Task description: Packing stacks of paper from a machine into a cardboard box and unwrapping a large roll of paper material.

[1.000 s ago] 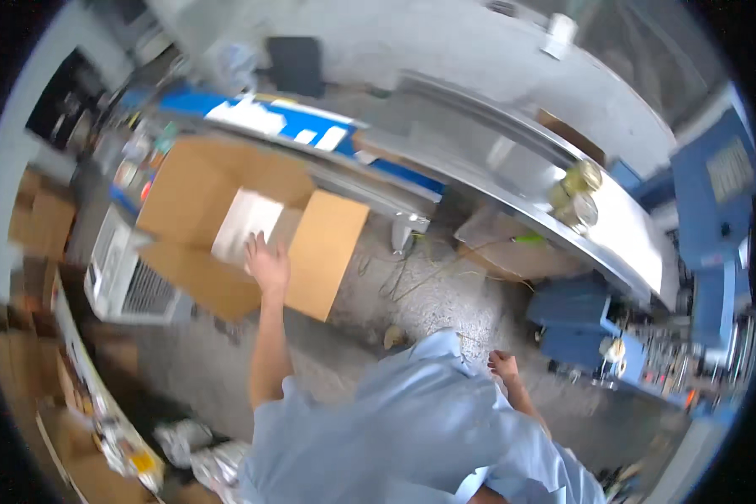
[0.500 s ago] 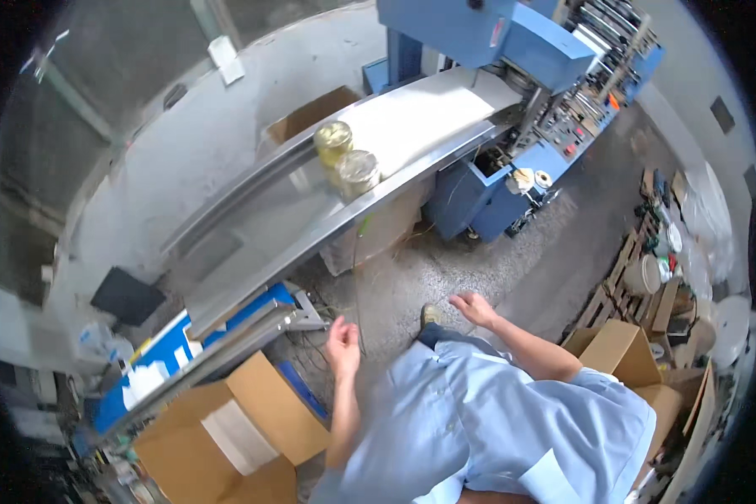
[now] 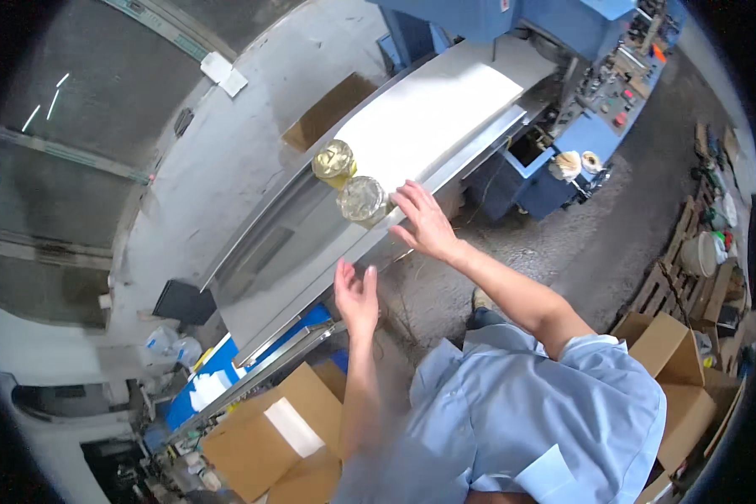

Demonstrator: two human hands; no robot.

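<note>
Two clear, shiny round objects stand side by side on the metal table (image 3: 260, 260), like jars or wrapped rolls; I cannot tell which. The farther one (image 3: 334, 160) has yellowish sides, and the nearer one (image 3: 362, 200) looks clear and whitish on top. My right hand (image 3: 428, 223) reaches over the table's near edge with fingers spread, just right of the nearer round object and seemingly apart from it. Below that edge, my left hand (image 3: 358, 300) is raised with its fingers apart and nothing in it. White sheet material (image 3: 437, 105) lies on the table behind both objects.
A blue machine (image 3: 563, 25) with rollers and a control panel adjoins the table's far right end. Open cardboard boxes stand at lower left (image 3: 252, 433) and lower right (image 3: 668, 353). A wooden pallet (image 3: 659, 290) lies at right; a blue belt (image 3: 202, 382) runs at left.
Both hands have moved up toward the table, the right one reaching its edge beside the nearer round object. The view has shifted, and the box at lower left appears farther right.
</note>
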